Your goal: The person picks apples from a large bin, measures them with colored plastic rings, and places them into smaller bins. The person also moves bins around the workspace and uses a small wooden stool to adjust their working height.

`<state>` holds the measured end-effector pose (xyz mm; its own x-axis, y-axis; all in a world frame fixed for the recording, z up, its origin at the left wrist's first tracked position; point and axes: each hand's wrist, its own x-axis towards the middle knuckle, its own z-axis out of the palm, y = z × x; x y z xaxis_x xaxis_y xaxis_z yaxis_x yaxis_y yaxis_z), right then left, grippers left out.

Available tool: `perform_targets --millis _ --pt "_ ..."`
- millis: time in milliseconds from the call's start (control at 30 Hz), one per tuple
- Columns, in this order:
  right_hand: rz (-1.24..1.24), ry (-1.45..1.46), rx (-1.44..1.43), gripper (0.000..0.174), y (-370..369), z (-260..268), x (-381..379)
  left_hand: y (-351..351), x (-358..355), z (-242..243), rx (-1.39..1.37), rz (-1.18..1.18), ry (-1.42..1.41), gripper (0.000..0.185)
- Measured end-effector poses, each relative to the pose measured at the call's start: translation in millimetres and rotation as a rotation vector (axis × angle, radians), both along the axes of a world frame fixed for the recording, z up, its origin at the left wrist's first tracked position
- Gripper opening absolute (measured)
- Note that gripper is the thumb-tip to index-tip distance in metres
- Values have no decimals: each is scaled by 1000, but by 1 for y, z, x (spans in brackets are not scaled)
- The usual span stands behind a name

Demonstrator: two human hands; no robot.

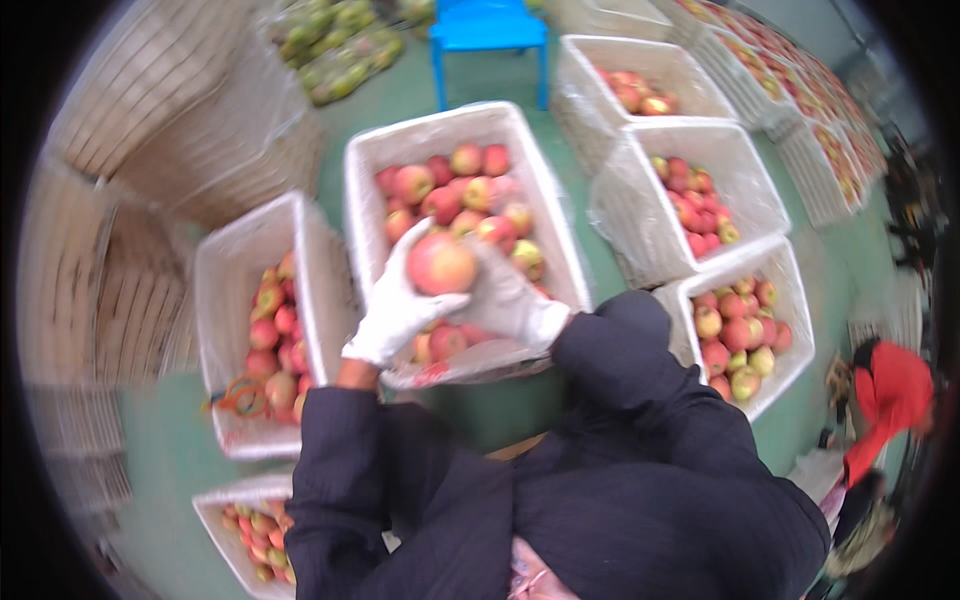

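Over a white, plastic-lined crate [541,202] of red and yellow apples, my left hand [397,304] in a white glove holds a large red-yellow apple [442,263]. Its fingers and thumb curve around the fruit from the left and below. My right hand [506,292], in a greyish-white glove, is at the apple's right side. It is blurred, and its fingertips are partly hidden behind the fruit, so I cannot tell how firmly it touches. More apples [442,202] lie loose in the crate beneath both hands.
Another apple crate [206,300] stands left, with an orange ring-shaped tool [244,397] at its edge. More crates [709,131] line the right side. A blue plastic chair [487,34] stands beyond, near bagged green fruit [337,52]. Stacked crates [150,90] rise at left; a person in red [892,390] is far right.
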<state>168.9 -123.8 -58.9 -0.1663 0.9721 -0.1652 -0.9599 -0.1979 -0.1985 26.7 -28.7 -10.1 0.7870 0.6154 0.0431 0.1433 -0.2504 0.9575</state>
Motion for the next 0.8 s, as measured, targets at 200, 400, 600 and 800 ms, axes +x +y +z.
perform_targets --millis 200,400,600,800 --pt "-79 36 102 57 -7 1 -1 -1 12 -13 -88 8 -60 109" --pt "-148 -148 0 50 -8 6 -1 -9 18 -10 -117 38 -29 108" --pt "-212 -230 -75 62 -21 17 3 -31 20 8 -57 120 -65 102" --pt "-163 -181 -136 65 -19 23 2 -26 -3 33 194 80 7 98"
